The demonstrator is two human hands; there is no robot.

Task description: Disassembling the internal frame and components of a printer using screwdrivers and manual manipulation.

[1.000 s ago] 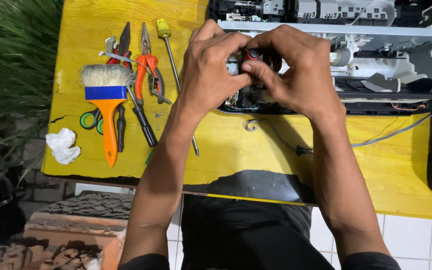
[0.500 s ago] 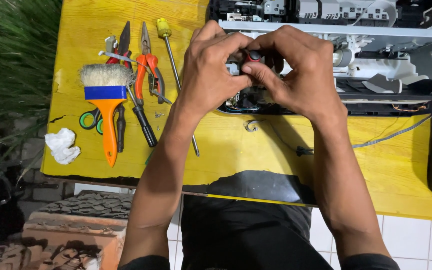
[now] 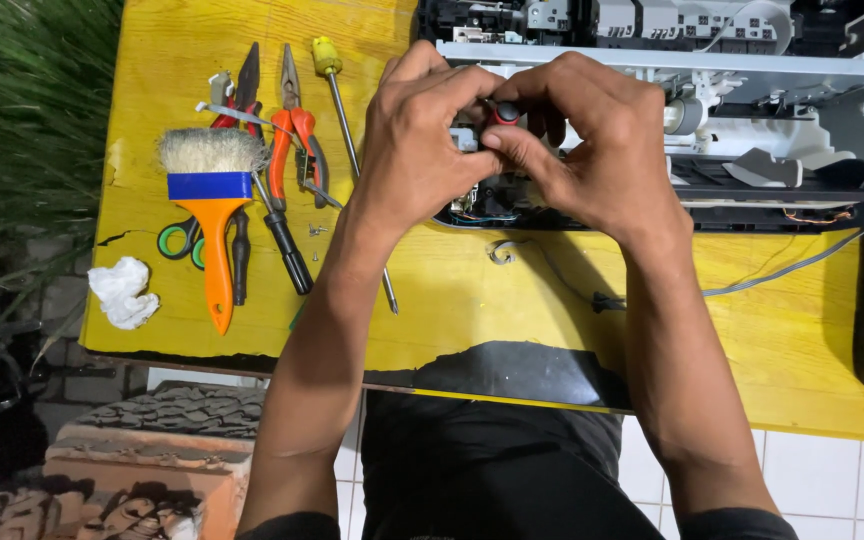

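Left hand [image 3: 417, 165] and right hand [image 3: 592, 150], fingers pinched together on small red-tipped part [image 3: 505, 112]

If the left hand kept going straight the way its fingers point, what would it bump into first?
The left hand points right, so it would likely first meet the right hand over the small red-and-black part.

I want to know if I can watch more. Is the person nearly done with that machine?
Not nearly. The machine already has its cover off, its insides bare. Both hands, left hand and right hand, pinch a small red-and-black part at its front edge. Loose screws, a hanging cable, and the pliers, screwdriver and brush lie out, so plenty looks left.
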